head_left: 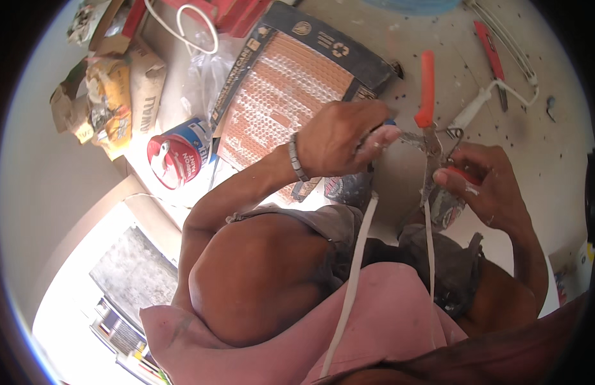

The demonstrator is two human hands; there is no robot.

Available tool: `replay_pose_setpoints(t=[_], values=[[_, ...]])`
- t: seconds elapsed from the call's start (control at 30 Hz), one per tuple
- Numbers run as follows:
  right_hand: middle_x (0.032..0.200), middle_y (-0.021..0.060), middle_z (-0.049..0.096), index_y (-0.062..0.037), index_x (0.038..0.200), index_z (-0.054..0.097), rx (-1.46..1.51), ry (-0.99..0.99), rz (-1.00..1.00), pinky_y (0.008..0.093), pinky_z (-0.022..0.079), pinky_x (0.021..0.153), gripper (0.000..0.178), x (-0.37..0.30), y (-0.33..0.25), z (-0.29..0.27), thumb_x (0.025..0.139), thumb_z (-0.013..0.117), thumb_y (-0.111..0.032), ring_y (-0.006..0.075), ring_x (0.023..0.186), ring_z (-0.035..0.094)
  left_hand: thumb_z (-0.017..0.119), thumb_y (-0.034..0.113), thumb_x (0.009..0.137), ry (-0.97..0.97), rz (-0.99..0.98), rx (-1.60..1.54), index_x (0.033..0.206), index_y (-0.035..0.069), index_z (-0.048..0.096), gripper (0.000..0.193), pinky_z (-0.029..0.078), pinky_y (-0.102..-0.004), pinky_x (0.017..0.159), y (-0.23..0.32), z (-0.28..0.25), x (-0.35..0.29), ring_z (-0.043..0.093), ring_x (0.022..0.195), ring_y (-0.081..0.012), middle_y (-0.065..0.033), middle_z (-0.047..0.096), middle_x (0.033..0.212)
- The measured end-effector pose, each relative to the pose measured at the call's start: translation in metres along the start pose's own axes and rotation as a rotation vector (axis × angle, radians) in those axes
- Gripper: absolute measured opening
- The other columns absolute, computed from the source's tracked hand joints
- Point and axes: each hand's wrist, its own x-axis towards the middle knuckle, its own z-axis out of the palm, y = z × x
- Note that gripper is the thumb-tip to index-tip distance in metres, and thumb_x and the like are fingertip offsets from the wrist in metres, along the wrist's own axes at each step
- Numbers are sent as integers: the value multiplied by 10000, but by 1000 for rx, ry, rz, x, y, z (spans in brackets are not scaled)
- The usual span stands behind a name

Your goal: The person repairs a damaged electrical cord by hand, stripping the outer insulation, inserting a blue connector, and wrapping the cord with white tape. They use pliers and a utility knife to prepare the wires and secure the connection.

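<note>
My left hand (346, 140), with a metal bracelet at the wrist, is closed in front of me. A bit of blue shows by its fingers, and a thin grey metal piece extends from them to the right; what the grip holds is mostly hidden. An orange-handled metal tool (427, 90) points away from me, its grey, crusted metal part between both hands. My right hand (488, 183) is closed around an orange handle (463, 174) beside that metal. Whether the two orange parts belong to one tool I cannot tell. White residue marks both hands.
A cardboard package with honeycomb paper (278, 96) lies beyond my left arm. Left of it are a red-and-blue paint can (180, 154) and torn paper bags (111, 96). A white-handled roller frame (470, 110) and a red-handled tool (490, 58) lie at the far right.
</note>
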Motion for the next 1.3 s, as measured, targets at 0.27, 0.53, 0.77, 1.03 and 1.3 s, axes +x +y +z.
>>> replay_pose_setpoints(t=[0.27,0.53,0.77,1.03,1.3], values=[[776,108,650,27,903,630,-803,309,-779,323,491,549,155,19,49,9,910,727,-94,207,641,674,488,350,1019,-174,-907,-1237,842,79,593,340,402,-271,465,-14,44,-3,496,516,-137,0,513,643],[769,34,573,20,1021,610,-164,-166,141,261,458,655,286,-6,68,-54,1071,481,-230,159,699,572,479,417,1017,191,4,-19,977,-20,636,466,548,-444,745,-15,87,12,698,817,-301,-147,682,793],[821,49,585,-58,1007,604,-325,-146,184,263,387,578,224,19,51,-36,1001,644,-278,134,656,502,481,462,1008,189,-114,-119,1012,-17,637,503,549,-442,765,-16,90,19,699,835,-313,-163,688,841],[800,42,579,-30,987,609,-565,53,-110,267,396,601,228,23,45,-15,999,643,-255,120,670,494,483,513,998,229,-183,-163,1053,-13,639,551,551,-441,788,-18,97,23,701,857,-328,-182,696,896],[780,35,573,-2,967,614,-593,89,-170,271,406,624,235,21,50,-4,996,642,-233,106,683,487,485,564,988,237,-257,-215,1093,-9,640,603,552,-439,810,-18,103,17,703,878,-342,-202,704,951]])
